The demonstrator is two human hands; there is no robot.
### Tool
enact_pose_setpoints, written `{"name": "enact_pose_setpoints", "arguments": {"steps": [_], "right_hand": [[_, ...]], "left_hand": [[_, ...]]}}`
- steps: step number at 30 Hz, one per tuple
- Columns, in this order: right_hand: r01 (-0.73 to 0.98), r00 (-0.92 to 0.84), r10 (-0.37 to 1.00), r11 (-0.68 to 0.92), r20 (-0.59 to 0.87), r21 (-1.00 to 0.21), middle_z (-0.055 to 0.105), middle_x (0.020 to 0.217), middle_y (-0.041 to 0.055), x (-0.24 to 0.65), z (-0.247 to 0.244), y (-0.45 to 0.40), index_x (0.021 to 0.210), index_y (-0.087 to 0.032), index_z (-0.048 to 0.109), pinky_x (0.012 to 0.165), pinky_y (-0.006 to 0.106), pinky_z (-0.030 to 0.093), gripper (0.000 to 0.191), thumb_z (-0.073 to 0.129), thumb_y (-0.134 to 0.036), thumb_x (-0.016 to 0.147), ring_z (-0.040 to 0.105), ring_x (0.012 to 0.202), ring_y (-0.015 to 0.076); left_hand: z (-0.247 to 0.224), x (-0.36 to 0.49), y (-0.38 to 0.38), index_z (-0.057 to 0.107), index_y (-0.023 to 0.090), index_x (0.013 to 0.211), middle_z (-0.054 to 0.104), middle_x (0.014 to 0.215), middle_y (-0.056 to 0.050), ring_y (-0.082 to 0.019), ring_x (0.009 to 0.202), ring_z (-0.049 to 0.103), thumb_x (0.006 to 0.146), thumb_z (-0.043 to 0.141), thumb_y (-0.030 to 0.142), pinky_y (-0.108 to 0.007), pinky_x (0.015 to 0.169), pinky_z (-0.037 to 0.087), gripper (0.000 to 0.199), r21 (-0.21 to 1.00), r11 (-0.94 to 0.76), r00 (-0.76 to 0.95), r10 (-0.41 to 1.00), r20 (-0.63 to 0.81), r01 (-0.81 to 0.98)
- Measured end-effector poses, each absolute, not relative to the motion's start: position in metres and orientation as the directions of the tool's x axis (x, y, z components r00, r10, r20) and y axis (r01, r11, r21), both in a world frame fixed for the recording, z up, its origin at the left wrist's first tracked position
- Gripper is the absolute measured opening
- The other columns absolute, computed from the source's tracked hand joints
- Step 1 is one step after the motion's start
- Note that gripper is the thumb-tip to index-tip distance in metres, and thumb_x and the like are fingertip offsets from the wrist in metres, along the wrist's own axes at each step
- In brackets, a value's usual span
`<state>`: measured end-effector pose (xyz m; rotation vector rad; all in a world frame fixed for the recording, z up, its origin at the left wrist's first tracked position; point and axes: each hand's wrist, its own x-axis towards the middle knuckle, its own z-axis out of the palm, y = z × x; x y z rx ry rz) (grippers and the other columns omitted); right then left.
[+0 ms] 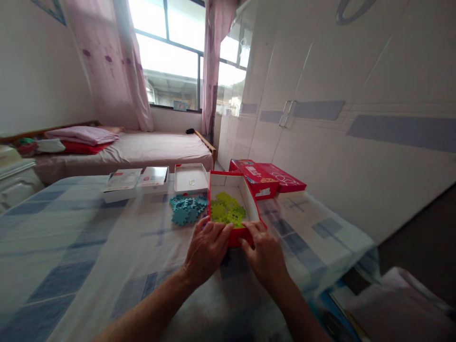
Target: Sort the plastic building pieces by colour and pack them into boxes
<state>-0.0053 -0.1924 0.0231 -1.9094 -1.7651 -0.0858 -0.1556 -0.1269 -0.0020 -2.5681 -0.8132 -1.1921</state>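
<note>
An open red box (253, 202) with a pale inside stands on the cloth-covered table in front of me. Several yellow-green notched plastic pieces (226, 209) lie in it. My left hand (210, 244) grips its near left corner, fingers bent over the rim. At the near right corner my right hand (262, 247) holds the same box, with fingers over the edge and the thumb on the front wall. To the left, beside the box, rests a pile of teal notched plastic pieces (187, 209).
Behind the teal pile lies a shallow white box lid (191, 178). Two white boxes, a left one (121, 183) and a right one (154, 179), stand farther left. Red cartons (263, 178) sit at the back right, near the wardrobe (320, 95). A bed (153, 147) is beyond the table.
</note>
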Motion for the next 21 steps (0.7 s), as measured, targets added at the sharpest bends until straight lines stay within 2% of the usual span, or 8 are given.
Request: {"name": "enact_pose_setpoints", "arguments": {"steps": [2,5,8,11,17,21], "right_hand": [[0.912,0.176,0.899,0.004,0.4,-0.409,0.058,0.103,0.0079,-0.004,0.019,-0.187,0.104,-0.018,0.055,0.079,0.034,0.048,0.025,0.057,-0.025,0.08,0.059,0.09,0.0221],[0.866,0.241,0.862,0.016,0.446,-0.5,0.055,0.097,0.008,0.002,0.015,-0.184,0.097,-0.017,0.053,0.077,0.033,0.048,0.024,0.06,-0.03,0.078,0.057,0.087,0.0207],[0.837,0.246,0.838,0.07,0.487,-0.543,0.054,0.094,0.0067,0.015,0.018,-0.197,0.096,-0.018,0.052,0.074,0.032,0.048,0.025,0.059,-0.035,0.078,0.055,0.084,0.0192],[0.807,0.272,0.83,0.08,0.488,-0.585,0.053,0.087,0.004,0.04,0.03,-0.223,0.09,-0.019,0.052,0.066,0.029,0.047,0.026,0.061,-0.039,0.076,0.054,0.074,0.0166],[0.718,0.442,0.811,-0.063,0.384,-0.693,0.052,0.072,-0.0015,0.118,0.052,-0.288,0.087,-0.022,0.048,0.057,0.026,0.045,0.03,0.059,-0.043,0.069,0.053,0.063,0.0146],[0.753,0.519,0.744,-0.166,0.42,-0.637,0.055,0.077,0.0006,0.17,0.051,-0.322,0.086,-0.023,0.05,0.058,0.028,0.046,0.034,0.058,-0.05,0.065,0.055,0.064,0.0163]], "left_hand": [[-0.002,-0.157,-0.125,0.053,0.018,0.116,0.062,0.1,-0.006,-0.021,0.093,0.054,0.086,0.049,0.021,-0.045,0.099,0.034,0.03,0.064,-0.847,0.512,0.377,0.772,0.527],[-0.003,-0.161,-0.122,0.043,0.015,0.127,0.055,0.117,-0.012,-0.024,0.11,0.048,0.085,0.047,0.02,-0.045,0.101,0.033,0.042,0.072,-0.872,0.458,0.322,0.829,0.484],[-0.005,-0.166,-0.119,0.033,0.014,0.135,0.043,0.131,-0.015,-0.027,0.123,0.038,0.086,0.043,0.02,-0.048,0.103,0.03,0.05,0.083,-0.872,0.378,0.292,0.878,0.482],[-0.008,-0.168,-0.116,0.029,0.015,0.137,0.039,0.135,-0.015,-0.028,0.126,0.035,0.087,0.041,0.023,-0.049,0.105,0.028,0.052,0.107,-0.864,0.344,0.305,0.888,0.492],[-0.012,-0.164,-0.112,0.031,0.019,0.136,0.038,0.136,-0.013,-0.027,0.126,0.035,0.087,0.044,0.023,-0.046,0.105,0.029,0.05,0.145,-0.832,0.358,0.38,0.853,0.536],[-0.013,-0.162,-0.109,0.034,0.019,0.133,0.039,0.135,-0.013,-0.027,0.126,0.036,0.087,0.044,0.023,-0.046,0.103,0.031,0.047,0.15,-0.815,0.369,0.407,0.836,0.56]]}}
